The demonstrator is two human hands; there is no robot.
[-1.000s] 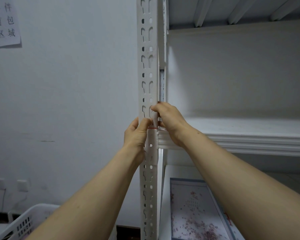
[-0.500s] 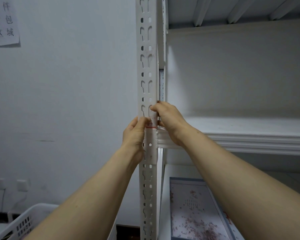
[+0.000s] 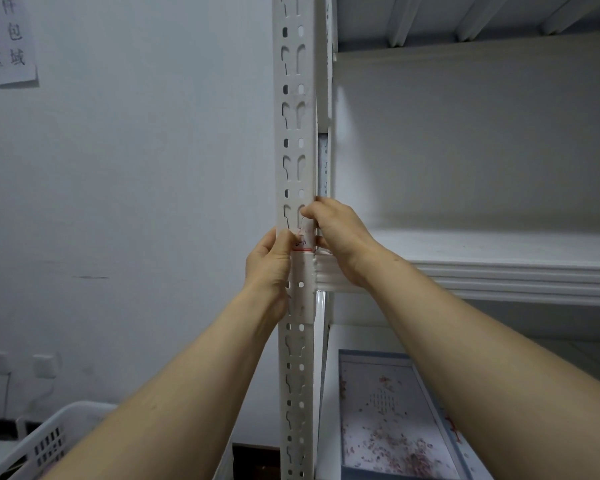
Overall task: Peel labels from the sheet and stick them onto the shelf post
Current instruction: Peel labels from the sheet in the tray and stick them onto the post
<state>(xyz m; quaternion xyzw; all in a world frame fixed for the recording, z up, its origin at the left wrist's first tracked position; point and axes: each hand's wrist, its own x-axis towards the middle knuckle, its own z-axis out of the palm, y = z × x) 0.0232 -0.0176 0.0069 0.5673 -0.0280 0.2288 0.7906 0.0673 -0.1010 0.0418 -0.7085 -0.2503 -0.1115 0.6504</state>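
A white slotted shelf post [image 3: 294, 133] runs top to bottom through the middle of the head view. A small white label [image 3: 305, 241] with a red lower edge and dark handwriting lies on the post's front face at shelf height. My left hand [image 3: 269, 268] holds the post from the left, its thumb pressing the label's left side. My right hand [image 3: 340, 239] reaches around the post's right edge, with a fingertip on the label's top. The label sheet [image 3: 392, 417], speckled with red marks, lies on the lower shelf.
A white shelf board [image 3: 499, 268] juts right from the post, with another shelf above. A white plastic basket [image 3: 39, 445] stands at the bottom left. A paper sign [image 3: 7, 39] and wall sockets [image 3: 44, 366] are on the left wall.
Both hands have stayed at the post. The thumbs have shifted slightly, so more of the label and its handwriting shows now.
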